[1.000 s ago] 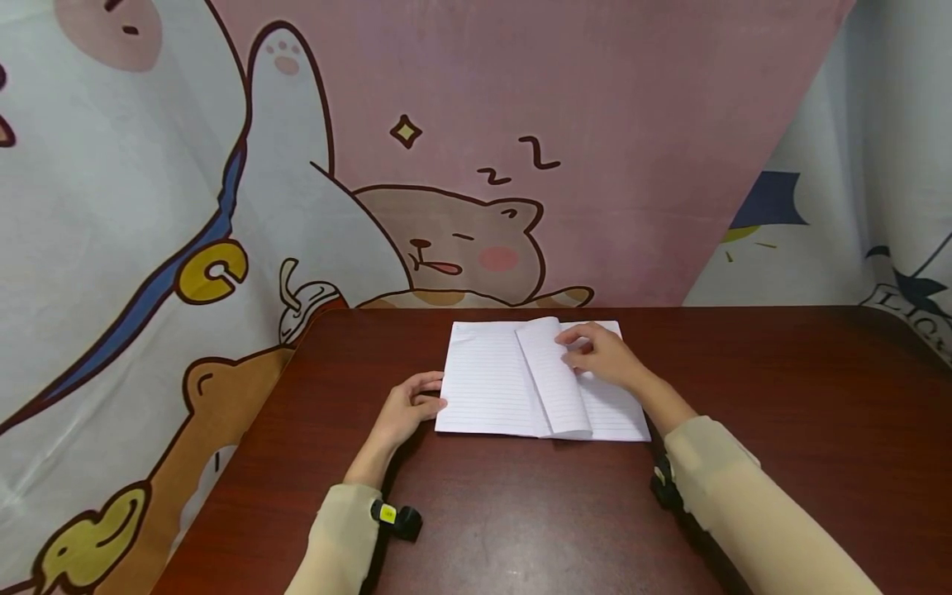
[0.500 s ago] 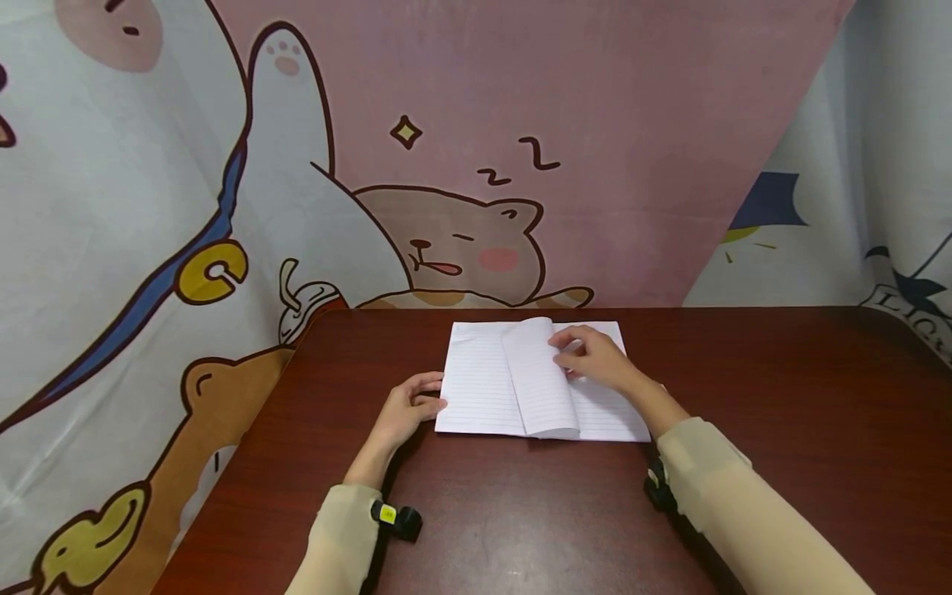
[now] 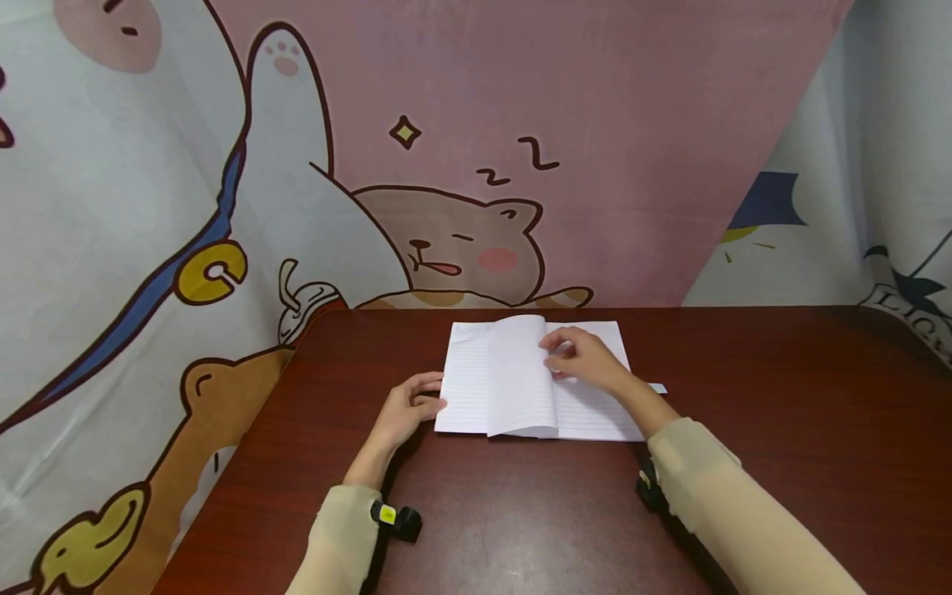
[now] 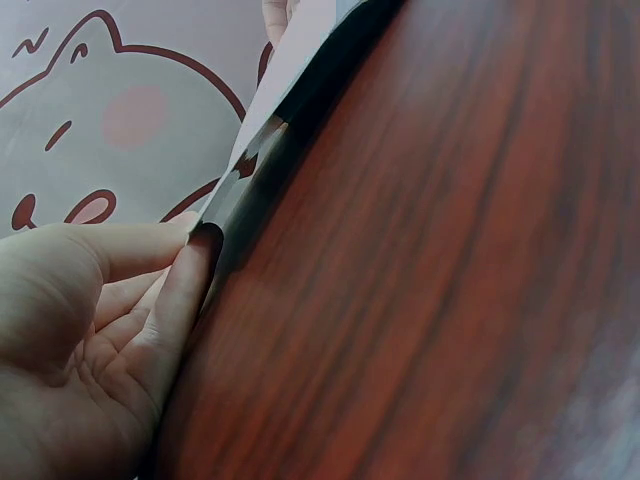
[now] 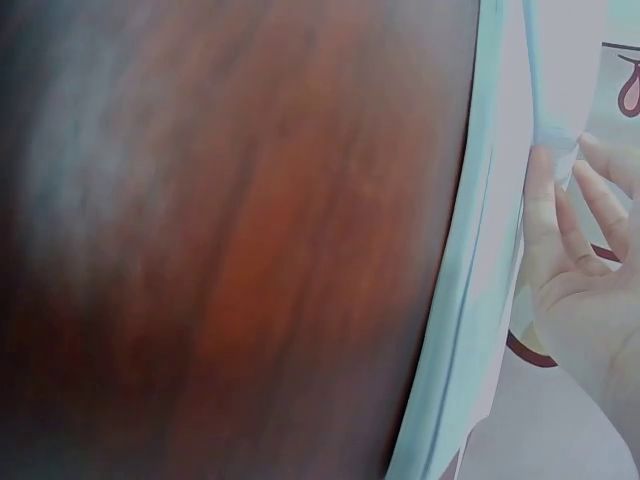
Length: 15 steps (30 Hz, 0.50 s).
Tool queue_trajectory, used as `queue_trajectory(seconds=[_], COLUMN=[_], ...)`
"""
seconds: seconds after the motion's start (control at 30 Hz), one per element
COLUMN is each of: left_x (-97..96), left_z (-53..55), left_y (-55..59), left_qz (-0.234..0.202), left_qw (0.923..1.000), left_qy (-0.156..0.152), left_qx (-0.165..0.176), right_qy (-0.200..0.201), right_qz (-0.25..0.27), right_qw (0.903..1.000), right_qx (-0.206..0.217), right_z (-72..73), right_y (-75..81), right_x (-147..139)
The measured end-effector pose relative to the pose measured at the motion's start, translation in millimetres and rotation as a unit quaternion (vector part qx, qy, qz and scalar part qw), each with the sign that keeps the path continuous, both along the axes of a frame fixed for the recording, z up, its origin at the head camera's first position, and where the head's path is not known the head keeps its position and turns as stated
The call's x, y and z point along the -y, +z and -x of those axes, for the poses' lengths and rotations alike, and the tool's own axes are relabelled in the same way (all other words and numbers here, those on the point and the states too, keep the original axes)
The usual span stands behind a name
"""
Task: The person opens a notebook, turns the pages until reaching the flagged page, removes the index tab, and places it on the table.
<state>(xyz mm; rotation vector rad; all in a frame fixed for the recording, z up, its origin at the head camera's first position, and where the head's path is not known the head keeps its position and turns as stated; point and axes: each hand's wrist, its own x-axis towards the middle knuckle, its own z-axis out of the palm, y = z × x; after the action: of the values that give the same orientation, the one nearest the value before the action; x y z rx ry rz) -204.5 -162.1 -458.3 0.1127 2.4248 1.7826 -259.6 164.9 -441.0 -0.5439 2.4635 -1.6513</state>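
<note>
An open notebook with ruled white pages (image 3: 464,380) lies at the far side of the table. One of its leaves (image 3: 516,380) stands curled over the middle, its free edge leaning toward the left page. My left hand (image 3: 403,409) pinches the notebook's left edge between thumb and fingers; in the left wrist view the thumb and fingers meet on that edge. My right hand (image 3: 583,359) is at the right side of the curled leaf. Its fingertips (image 5: 541,160) touch the bulging paper, and thumb and fingers are apart, lightly bent.
The dark reddish-brown table (image 3: 476,512) spreads in front and to both sides. A cartoon-printed cloth (image 3: 617,165) hangs right behind its back edge. A small white tab (image 3: 658,387) sticks out past the notebook's right edge. Black wrist cameras (image 3: 397,521) sit at the sleeves.
The leaf has swung left across the notebook, its free edge now over the left page. My right hand has moved left along with it, exposing the white tab. The left hand stays put.
</note>
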Motion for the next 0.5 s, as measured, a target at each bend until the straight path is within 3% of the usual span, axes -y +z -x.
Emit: queue_trajectory(seconds=[0.3,0.5], left_x=[-0.4,-0.7], left_z=[-0.6,-0.5], left_y=[1.6,0.3], left_qz=[-0.001,-0.007], left_qw=[0.9999,0.9999], left_qy=[0.008,0.009], left_qx=[0.008,0.005], right_qy=[-0.008,0.015], right_qz=[-0.019,-0.013], right_qw=[0.9998,0.9998], right_qx=[-0.006,-0.003], right_z=[-0.8,-1.7], right_y=[2.2,1.3], right_x=[11.8,19.0])
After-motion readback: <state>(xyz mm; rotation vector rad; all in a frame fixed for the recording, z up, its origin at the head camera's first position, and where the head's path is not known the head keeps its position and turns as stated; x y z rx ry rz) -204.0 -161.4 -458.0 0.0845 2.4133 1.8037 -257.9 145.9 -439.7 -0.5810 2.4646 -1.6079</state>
